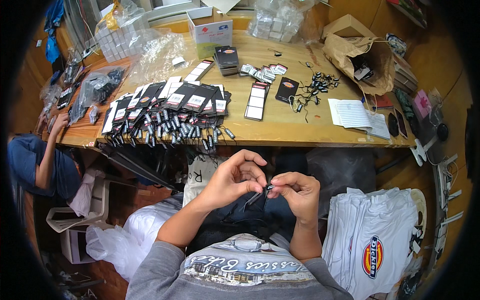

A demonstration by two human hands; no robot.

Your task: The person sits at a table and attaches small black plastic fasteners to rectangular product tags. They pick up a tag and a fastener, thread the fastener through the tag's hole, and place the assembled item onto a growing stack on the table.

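Over my lap, my left hand (pixel 239 175) and my right hand (pixel 298 192) meet with fingertips almost touching. The right thumb and forefinger pinch a small black string seal (pixel 270 187). A dark hang tag (pixel 253 198), seen nearly edge-on, hangs below my left hand, whose thumb and fingers close at its upper end. The thin cord between them is too small to follow. On the table in front lies a big heap of black hang tags (pixel 192 97) with seals attached along the near edge. A loose pile of black string seals (pixel 320 86) lies to the right.
Beyond are a stack of black tags (pixel 226 59), white label strips (pixel 256 100), a carton (pixel 212 37), a paper bag (pixel 362 57) and an open notebook (pixel 350 116). Folded white shirts (pixel 372 240) sit at my right. Another person's arm (pixel 50 145) rests at the table's left.
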